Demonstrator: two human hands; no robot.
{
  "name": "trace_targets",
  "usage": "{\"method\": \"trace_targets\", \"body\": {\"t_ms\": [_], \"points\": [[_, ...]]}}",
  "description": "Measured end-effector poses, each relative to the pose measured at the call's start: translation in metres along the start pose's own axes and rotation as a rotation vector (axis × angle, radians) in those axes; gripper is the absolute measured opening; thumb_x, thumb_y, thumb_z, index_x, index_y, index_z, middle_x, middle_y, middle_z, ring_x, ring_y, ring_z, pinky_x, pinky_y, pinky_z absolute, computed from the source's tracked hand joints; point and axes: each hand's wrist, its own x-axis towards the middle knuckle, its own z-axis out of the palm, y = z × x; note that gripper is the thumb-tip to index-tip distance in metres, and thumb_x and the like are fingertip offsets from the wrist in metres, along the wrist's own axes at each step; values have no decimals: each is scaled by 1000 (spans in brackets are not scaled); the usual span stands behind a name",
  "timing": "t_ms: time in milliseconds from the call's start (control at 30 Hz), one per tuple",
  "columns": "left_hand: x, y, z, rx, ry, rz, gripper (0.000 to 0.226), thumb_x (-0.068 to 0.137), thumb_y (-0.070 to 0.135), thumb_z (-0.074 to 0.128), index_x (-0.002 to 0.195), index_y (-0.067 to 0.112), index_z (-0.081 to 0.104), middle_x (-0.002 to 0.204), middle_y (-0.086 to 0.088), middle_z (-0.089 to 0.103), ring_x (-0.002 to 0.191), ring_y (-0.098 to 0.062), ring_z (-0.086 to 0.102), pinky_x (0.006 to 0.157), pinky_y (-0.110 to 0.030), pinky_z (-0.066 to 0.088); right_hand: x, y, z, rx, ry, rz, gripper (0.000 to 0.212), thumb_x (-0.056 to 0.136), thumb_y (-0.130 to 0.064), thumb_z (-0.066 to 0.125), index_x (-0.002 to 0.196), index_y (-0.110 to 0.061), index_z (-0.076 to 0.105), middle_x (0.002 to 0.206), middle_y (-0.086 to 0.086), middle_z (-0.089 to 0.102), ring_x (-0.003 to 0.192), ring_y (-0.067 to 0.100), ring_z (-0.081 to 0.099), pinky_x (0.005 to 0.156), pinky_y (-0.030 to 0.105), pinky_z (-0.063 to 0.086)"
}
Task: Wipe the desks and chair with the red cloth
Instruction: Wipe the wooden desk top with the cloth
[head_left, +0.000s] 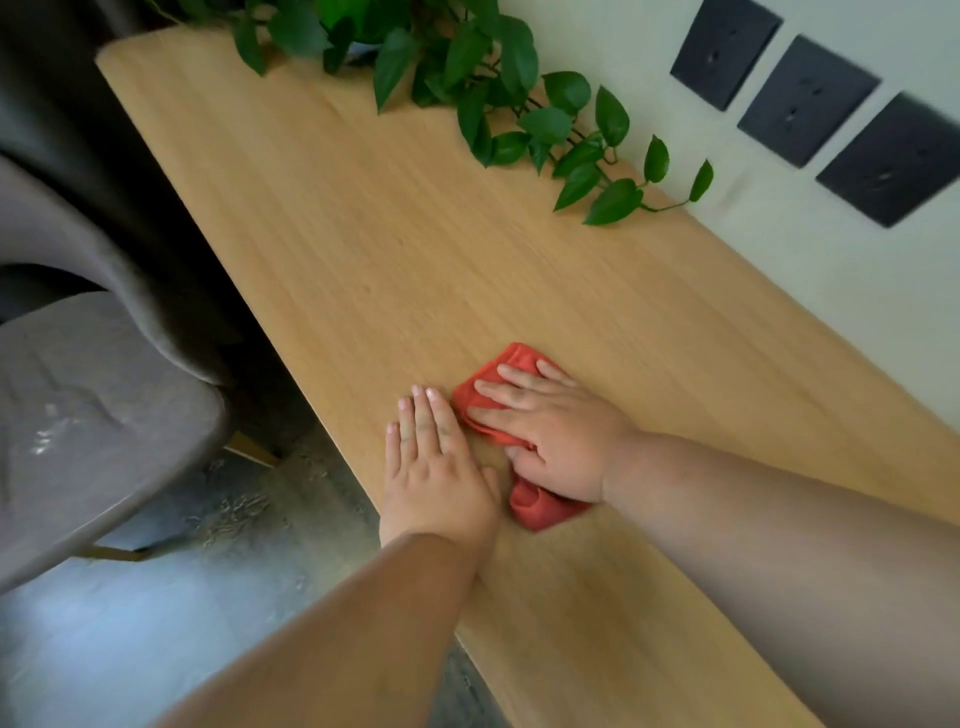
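A long light-wood desk (363, 218) runs diagonally from the far left to the near right. A folded red cloth (524, 358) lies on it near the front edge. My right hand (550, 436) presses flat on the cloth, fingers spread over it and the thumb curled at its side. My left hand (436, 457) lies flat on the bare wood just left of the cloth, fingers straight and together, holding nothing. A grey padded chair (88, 415) stands to the left of the desk.
A trailing green plant (498, 88) spreads over the desk's far side along the white wall (779, 249). Three dark rectangular plates (805, 98) hang on that wall. A grey concrete floor (182, 597) shows between the chair and the desk.
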Motion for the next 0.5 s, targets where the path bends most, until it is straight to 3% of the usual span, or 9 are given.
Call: {"method": "trace_targets", "body": {"t_ms": [267, 400, 500], "points": [[-2, 3, -2, 44, -3, -19, 79, 87, 35, 17, 147, 8, -25, 162, -11, -17, 147, -21, -19, 118, -36, -14, -125, -22, 36, 192, 71, 246, 59, 89, -43, 32, 147, -40, 40, 159, -18, 26, 149, 4, 7, 122, 32, -3], [-3, 4, -6, 64, -14, -14, 77, 90, 35, 20, 149, 7, -22, 162, -11, -16, 148, -22, -17, 119, -37, -11, -171, -40, 52, 241, 132, 342, 52, 91, -40, 40, 142, -37, 49, 154, -17, 34, 148, 7, 19, 121, 34, 4], [-5, 5, -8, 76, -31, -8, 77, 92, 35, 22, 149, 7, -21, 162, -11, -16, 148, -22, -17, 120, -38, -9, -200, -56, 63, 214, 250, 404, 45, 90, -38, 46, 131, -31, 62, 145, -13, 50, 141, 13, 38, 116, 37, 20]]}}
